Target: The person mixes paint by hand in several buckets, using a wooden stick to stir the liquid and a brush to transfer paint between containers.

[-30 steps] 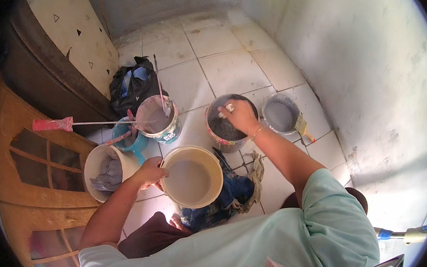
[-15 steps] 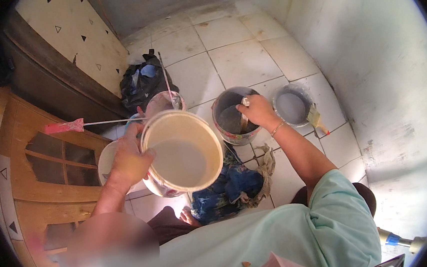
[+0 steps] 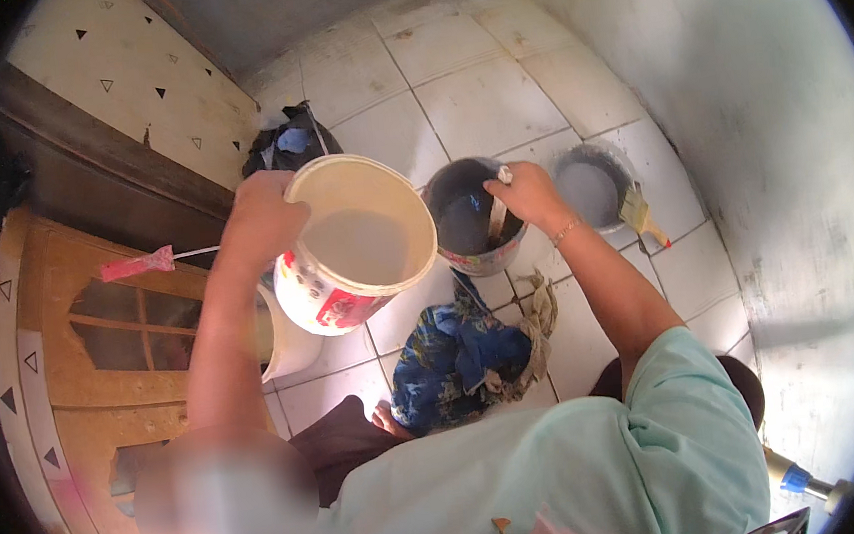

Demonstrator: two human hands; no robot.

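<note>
My left hand (image 3: pixel 268 219) grips the rim of a white bucket (image 3: pixel 321 293) with a red label, raised above the floor. The bucket tilts a little to the right, and pale liquid stands inside it. To its right, my right hand (image 3: pixel 532 198) is closed round the upper end of a pale stick (image 3: pixel 497 221). The stick's lower part reaches into a dark-lined bucket (image 3: pixel 487 260) that holds dark grey liquid; its tip is hidden. The white bucket's rim comes close to this second bucket.
A tub of grey liquid (image 3: pixel 590 192) stands farther right, with a paintbrush (image 3: pixel 638 212) across its rim. A blue patterned cloth (image 3: pixel 445 366) lies near my foot. At left are a pink roller handle (image 3: pixel 141 263), a pale container (image 3: pixel 290 338) and a black plastic bag (image 3: pixel 282 143).
My left hand has shifted on the rim and moved the white bucket up and farther away, so its labelled side shows. My right hand still holds the stick, slightly farther right.
</note>
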